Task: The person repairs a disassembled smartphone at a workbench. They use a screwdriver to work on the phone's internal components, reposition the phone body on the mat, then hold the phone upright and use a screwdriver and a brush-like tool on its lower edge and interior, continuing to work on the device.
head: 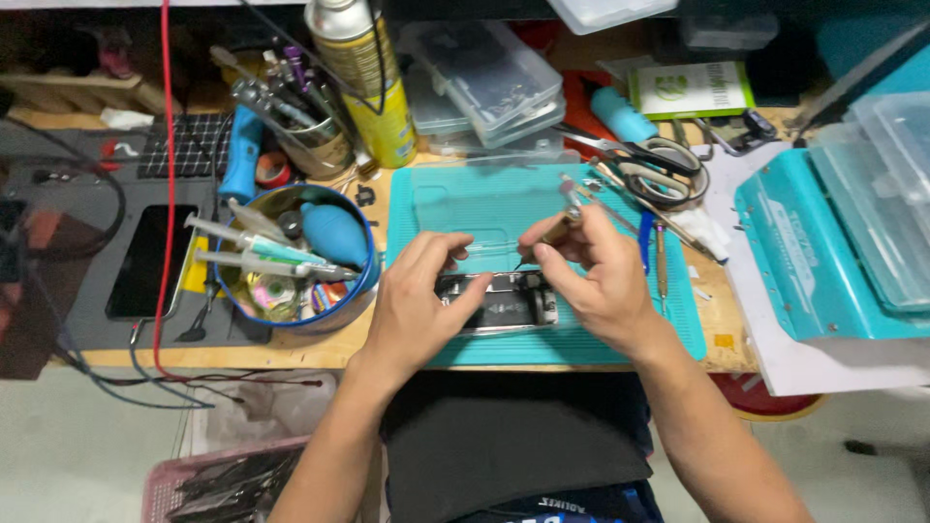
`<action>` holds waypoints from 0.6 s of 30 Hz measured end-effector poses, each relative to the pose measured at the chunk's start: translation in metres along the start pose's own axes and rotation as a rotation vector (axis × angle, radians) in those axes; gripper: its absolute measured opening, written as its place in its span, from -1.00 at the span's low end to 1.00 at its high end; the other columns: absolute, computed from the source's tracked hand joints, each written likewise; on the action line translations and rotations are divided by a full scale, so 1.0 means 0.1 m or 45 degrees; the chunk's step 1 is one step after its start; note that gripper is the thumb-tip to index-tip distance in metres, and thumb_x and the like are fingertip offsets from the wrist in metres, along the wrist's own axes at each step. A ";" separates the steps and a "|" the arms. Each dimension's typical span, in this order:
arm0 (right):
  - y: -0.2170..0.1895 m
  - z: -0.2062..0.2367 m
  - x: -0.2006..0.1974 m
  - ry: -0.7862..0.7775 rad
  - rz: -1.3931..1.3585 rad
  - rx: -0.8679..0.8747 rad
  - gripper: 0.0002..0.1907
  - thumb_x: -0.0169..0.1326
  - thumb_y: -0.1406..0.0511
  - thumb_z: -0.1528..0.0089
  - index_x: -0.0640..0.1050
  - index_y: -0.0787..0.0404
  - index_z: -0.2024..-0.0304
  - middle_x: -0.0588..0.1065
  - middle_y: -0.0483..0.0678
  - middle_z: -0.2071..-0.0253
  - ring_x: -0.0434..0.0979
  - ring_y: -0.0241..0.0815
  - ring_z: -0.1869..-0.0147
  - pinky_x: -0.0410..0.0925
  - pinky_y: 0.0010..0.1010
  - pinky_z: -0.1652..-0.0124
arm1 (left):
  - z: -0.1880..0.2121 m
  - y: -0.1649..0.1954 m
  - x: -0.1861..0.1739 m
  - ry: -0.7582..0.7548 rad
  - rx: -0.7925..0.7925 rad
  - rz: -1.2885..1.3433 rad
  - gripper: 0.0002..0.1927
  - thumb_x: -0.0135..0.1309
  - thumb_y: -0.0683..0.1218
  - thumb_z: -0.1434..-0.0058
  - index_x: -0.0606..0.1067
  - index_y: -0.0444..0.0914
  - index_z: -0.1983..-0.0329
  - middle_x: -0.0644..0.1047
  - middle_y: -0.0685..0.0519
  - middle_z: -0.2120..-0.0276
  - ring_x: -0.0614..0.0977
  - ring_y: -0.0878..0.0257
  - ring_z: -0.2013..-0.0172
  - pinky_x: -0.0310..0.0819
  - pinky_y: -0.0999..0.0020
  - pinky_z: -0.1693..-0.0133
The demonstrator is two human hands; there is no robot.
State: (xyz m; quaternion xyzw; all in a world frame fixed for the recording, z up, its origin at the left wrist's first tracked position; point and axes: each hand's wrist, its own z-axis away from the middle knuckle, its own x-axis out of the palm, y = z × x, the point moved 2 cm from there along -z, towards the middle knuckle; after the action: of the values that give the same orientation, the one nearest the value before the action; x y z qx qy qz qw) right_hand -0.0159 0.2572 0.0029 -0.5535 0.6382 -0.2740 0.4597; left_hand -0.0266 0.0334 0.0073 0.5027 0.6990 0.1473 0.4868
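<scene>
While the left hand (pixel 418 295) steadies the opened phone (pixel 499 302) on the teal mat (pixel 678 324), fingers pressed to its edge, right hand (pixel 591 271) pinches a screwdriver (pixel 557 230). Phone looks fragile; grip its frame.

So the opened phone (pixel 499 302) sits on the mat (pixel 678 324), right under the fingers (pixel 455 254). Left of the fingers there's a round tin (pixel 291 257) with syringes (pixel 247 242) in it, and another phone (pixel 147 260) further left. Scissors (pixel 644 160) lie behind and right, spray can (pixel 363 82) behind left on the worktop (pixel 300 351).
</scene>
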 end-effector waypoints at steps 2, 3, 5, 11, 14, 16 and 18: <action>-0.04 -0.02 0.03 0.002 -0.018 -0.044 -0.66 0.14 0.48 -0.34 0.32 0.31 -0.10 0.61 0.02 0.05 0.67 -0.24 -0.03 0.57 -0.44 -0.03 | 0.12 -0.04 -0.04 -0.010 0.157 -0.081 -0.47 0.33 0.03 -0.12 0.50 -0.33 -0.08 0.55 -0.11 0.04 0.58 -0.03 0.00 0.48 0.12 -0.03; -0.05 -0.03 0.04 0.009 -0.026 -0.062 -0.62 0.16 0.49 -0.33 0.29 0.30 -0.10 0.61 0.03 0.03 0.67 -0.22 -0.06 0.58 -0.43 -0.05 | 0.17 -0.06 -0.05 -0.023 0.237 -0.117 -0.40 0.36 0.06 -0.10 0.48 -0.33 -0.11 0.54 -0.13 -0.04 0.54 -0.08 -0.09 0.43 0.07 -0.13; -0.08 -0.04 0.04 -0.004 0.175 -0.140 -0.46 0.16 0.52 -0.30 0.24 0.32 -0.27 0.63 0.02 0.08 0.69 -0.21 -0.04 0.55 -0.43 -0.03 | 0.23 -0.08 -0.03 -0.054 0.253 -0.192 -0.23 0.39 0.17 0.01 0.46 -0.37 -0.15 0.52 -0.15 -0.07 0.48 -0.10 -0.13 0.32 0.02 -0.16; -0.06 0.04 -0.07 -0.024 0.508 -0.276 -0.34 0.16 0.55 -0.27 0.25 0.33 -0.39 0.65 0.09 0.10 0.70 -0.19 0.01 0.54 -0.40 0.02 | 0.23 -0.06 0.10 -0.142 0.233 -0.302 -0.10 0.40 0.26 0.09 0.46 -0.38 -0.19 0.52 -0.09 -0.01 0.49 -0.02 -0.08 0.23 -0.03 -0.16; -0.02 0.13 -0.15 0.024 0.402 -0.209 -0.38 0.15 0.58 -0.29 0.29 0.32 -0.38 0.62 0.13 0.06 0.68 -0.14 -0.04 0.56 -0.36 -0.03 | 0.21 0.00 0.14 -0.140 0.267 -0.290 -0.10 0.40 0.27 0.10 0.47 -0.39 -0.16 0.51 -0.08 0.02 0.49 -0.02 -0.04 0.24 -0.03 -0.11; 0.01 0.18 -0.17 0.051 0.347 -0.173 -0.40 0.14 0.59 -0.30 0.30 0.33 -0.36 0.60 0.15 0.04 0.68 -0.11 -0.07 0.57 -0.35 -0.05 | 0.16 0.03 0.19 -0.142 0.304 -0.272 -0.12 0.39 0.28 0.08 0.48 -0.39 -0.13 0.51 -0.08 0.02 0.49 -0.01 -0.04 0.24 -0.02 -0.10; 0.02 0.23 -0.20 0.063 0.382 -0.171 -0.40 0.15 0.60 -0.29 0.30 0.33 -0.35 0.61 0.15 0.06 0.68 -0.10 -0.06 0.57 -0.35 -0.03 | 0.11 0.08 0.26 -0.150 0.354 -0.261 -0.15 0.39 0.29 0.07 0.49 -0.39 -0.09 0.51 -0.07 0.01 0.49 -0.01 -0.05 0.24 0.00 -0.12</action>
State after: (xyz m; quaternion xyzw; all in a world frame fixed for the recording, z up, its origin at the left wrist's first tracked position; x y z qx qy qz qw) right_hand 0.0027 0.2802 -0.0030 -0.4748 0.7415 -0.1725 0.4415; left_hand -0.0133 0.0557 -0.0062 0.4991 0.7304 -0.0309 0.4652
